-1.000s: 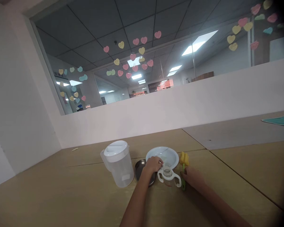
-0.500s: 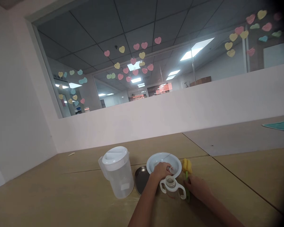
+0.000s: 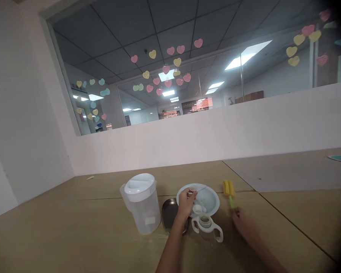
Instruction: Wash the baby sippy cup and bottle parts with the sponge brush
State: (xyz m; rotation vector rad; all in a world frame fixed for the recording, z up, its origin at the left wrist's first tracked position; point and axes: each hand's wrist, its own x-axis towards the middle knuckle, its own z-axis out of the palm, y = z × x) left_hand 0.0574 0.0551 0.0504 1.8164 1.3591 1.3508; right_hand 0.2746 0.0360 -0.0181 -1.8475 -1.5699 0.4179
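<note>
On tan wood-look bench (image 3: 96, 231), L grip (image 3: 185, 204) pinches small pale pc (image 3: 192, 189) over round white bowl (image 3: 216, 205), R grip (image 3: 242, 222) holds green-handled yellow sponge brush (image 3: 229, 188) right of clear, white-handled bottle (image 3: 205, 223); light pinch, brush well off bottle prob. best.

The left hand (image 3: 185, 203) extended toward the table's (image 3: 96, 227) far edge, fingertips drawn together. The right hand (image 3: 243, 222), blurred, curled its fingers farther from that edge.
</note>
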